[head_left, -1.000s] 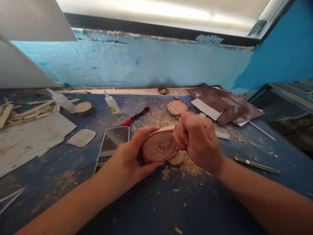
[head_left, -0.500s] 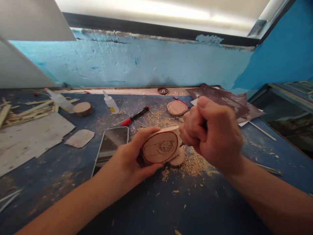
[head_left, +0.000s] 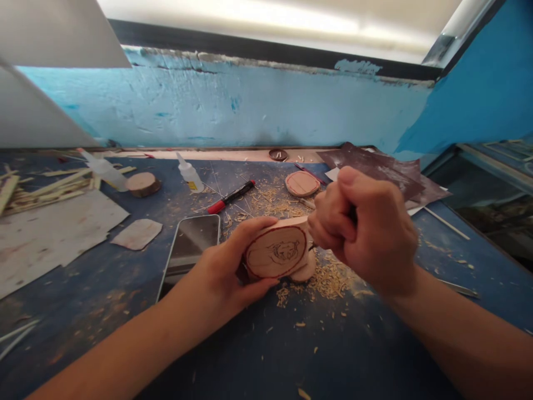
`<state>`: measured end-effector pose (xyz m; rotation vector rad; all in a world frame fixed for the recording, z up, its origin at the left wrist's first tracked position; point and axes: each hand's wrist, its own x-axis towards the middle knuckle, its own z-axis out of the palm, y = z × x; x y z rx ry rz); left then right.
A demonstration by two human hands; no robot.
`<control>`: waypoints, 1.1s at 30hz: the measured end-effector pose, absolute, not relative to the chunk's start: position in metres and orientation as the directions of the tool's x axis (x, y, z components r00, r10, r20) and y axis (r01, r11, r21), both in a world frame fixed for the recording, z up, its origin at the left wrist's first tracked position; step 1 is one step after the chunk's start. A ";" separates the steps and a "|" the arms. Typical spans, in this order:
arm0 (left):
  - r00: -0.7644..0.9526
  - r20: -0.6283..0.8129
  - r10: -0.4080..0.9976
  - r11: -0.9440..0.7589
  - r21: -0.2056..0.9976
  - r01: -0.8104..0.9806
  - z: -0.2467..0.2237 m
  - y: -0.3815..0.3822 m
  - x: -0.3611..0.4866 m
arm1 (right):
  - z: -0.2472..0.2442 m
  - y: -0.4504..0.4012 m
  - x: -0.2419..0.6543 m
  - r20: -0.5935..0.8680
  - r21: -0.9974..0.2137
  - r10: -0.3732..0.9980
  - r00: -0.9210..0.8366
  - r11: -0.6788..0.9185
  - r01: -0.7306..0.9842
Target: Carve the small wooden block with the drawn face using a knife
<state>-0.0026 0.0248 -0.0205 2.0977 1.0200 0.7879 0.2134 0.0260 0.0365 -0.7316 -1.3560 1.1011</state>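
My left hand (head_left: 233,261) grips a pale wood slice (head_left: 260,256) by its left side, thumb below and fingers over the top. The slice is tilted up, its face towards me, with a red outline around the rim and an animal's head drawn in dark lines. My right hand (head_left: 366,228) is closed in a fist at the slice's right edge, around a carving tool whose handle is hidden. Only the tool's thin dark tip (head_left: 312,246) shows, close to that edge. Behind and below the slice lies another round piece of wood (head_left: 306,272).
Wood shavings (head_left: 331,280) are scattered around the work. A phone (head_left: 189,244) lies left, with a red-capped marker (head_left: 231,197) beyond it. Another red-outlined slice (head_left: 302,183), glue bottles (head_left: 189,175) and sandpaper sheets (head_left: 375,164) sit farther back. A metal blade (head_left: 460,289) lies right.
The held wood slice has shifted slightly right and down, turning a little, together with my left hand. My right hand has moved slightly right, still closed at the edge.
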 end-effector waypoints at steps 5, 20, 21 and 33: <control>0.524 0.220 0.823 -0.472 0.777 0.415 -0.020 0.025 -0.002 | 0.035 0.023 0.215 0.352 -0.928 0.924 -0.146 0.324 -0.187; 0.525 0.221 0.822 -0.480 0.766 0.428 -0.020 0.024 -0.003 | 0.027 0.019 0.215 0.339 -0.937 0.928 -0.152 0.319 -0.141; 0.522 0.220 0.824 -0.476 0.769 0.427 -0.020 0.024 -0.003 | 0.026 0.018 0.215 0.346 -0.935 0.926 -0.151 0.327 -0.138; 0.522 0.187 0.832 -0.442 0.792 0.421 -0.019 0.027 -0.003 | 0.031 0.020 0.215 0.354 -0.926 0.927 -0.127 0.328 -0.185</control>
